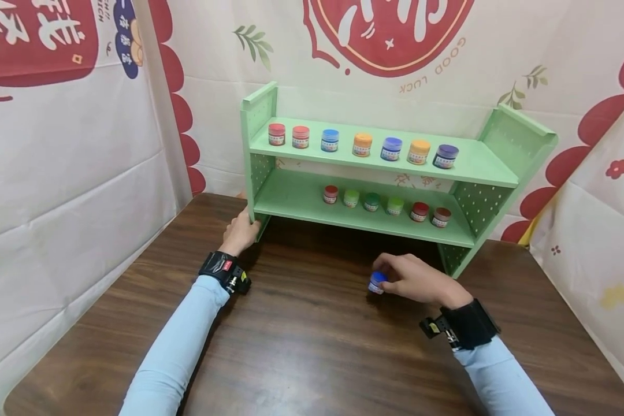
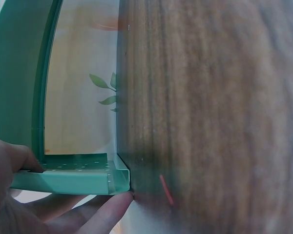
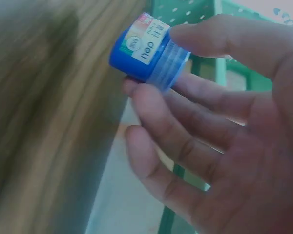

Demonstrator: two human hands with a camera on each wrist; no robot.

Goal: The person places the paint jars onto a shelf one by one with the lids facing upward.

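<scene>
My right hand (image 1: 413,278) pinches a small blue paint jar (image 1: 377,282) between thumb and fingers, low over the table in front of the shelf. In the right wrist view the blue jar (image 3: 149,51) shows a white label reading "deli", the thumb on its ribbed lid. At the far left my left hand (image 1: 241,232) grips the lower front edge of the green shelf's (image 1: 312,207) left side panel. Seen from the left wrist, the thumb is on one face of that panel edge (image 2: 68,181) and the fingers pass around the other side.
Several paint jars line the top board, among them a red jar (image 1: 277,134) at left and a purple jar (image 1: 445,156) at right. Red and green jars, such as a dark green jar (image 1: 371,201), stand on the lower board. Printed cloth (image 1: 213,115) hangs behind the brown table (image 1: 312,346).
</scene>
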